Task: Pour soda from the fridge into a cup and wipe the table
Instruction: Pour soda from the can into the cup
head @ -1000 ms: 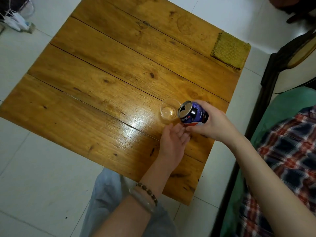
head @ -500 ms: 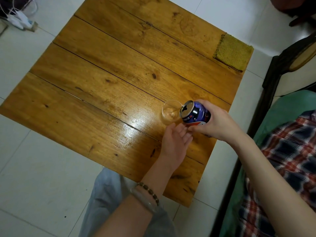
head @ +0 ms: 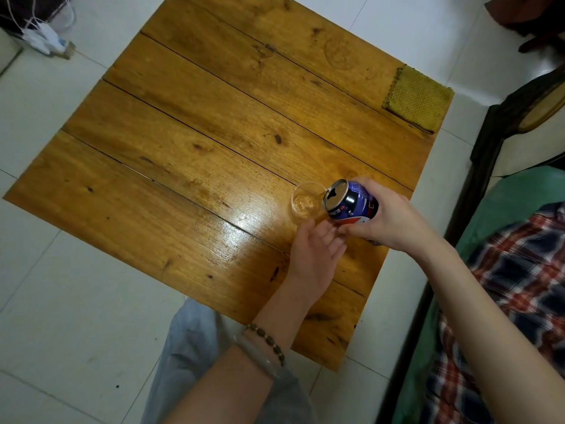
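My right hand is wrapped around the soda can, fingers over the top side and thumb underneath. It's tipped well over to the left, so the open mouth sits right at the rim of the cup. My left hand is lying loose on the table just on my side of the cup, fingers mostly straight and not gripping anything. The fingertips end up under the can, and the thumb is right by the cup's base, though I can't tell if it's actually touching.

The cup is a small clear plastic one, standing upright near the table's right edge. There looks to be a little liquid in the bottom, but against the wood I can't make out the colour or any stream from the can.

The yellow cloth is lying flat at the far right corner of the table, well apart from the cup. There are two bracelets on my left wrist and my grey trouser leg below. A dark wooden chair stands to the right, and a white power strip lies on the tiled floor at far left.
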`<state>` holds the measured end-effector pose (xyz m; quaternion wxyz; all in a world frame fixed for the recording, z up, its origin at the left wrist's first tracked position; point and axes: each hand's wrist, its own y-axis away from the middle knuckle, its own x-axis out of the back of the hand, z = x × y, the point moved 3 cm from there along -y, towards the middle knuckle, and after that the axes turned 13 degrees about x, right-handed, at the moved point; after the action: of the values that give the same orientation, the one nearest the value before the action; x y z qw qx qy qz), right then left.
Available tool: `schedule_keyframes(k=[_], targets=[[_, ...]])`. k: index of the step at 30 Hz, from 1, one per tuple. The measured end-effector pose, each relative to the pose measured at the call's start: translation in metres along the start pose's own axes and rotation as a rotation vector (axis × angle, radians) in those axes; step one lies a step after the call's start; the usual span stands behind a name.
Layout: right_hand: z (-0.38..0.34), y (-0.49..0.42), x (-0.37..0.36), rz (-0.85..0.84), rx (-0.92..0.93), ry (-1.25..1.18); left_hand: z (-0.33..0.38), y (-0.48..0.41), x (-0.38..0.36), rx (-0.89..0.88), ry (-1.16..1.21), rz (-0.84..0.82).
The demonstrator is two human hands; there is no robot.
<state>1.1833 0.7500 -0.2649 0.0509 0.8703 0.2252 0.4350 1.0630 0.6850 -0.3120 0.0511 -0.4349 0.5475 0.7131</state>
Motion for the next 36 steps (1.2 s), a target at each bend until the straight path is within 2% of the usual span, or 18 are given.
schedule_keyframes(k=[26,32,36], targets=[[-0.023,0.005,0.027,-0.008,0.043,0.017,0.002,0.024,-0.029,0.013,0.079,-0.066],[-0.037,0.009,0.04,-0.016,0.051,0.012,0.001,0.034,-0.037,-0.038,-0.007,-0.02],[-0.041,0.011,0.046,-0.022,0.052,0.005,0.0,0.034,-0.038,-0.058,0.02,0.015]])
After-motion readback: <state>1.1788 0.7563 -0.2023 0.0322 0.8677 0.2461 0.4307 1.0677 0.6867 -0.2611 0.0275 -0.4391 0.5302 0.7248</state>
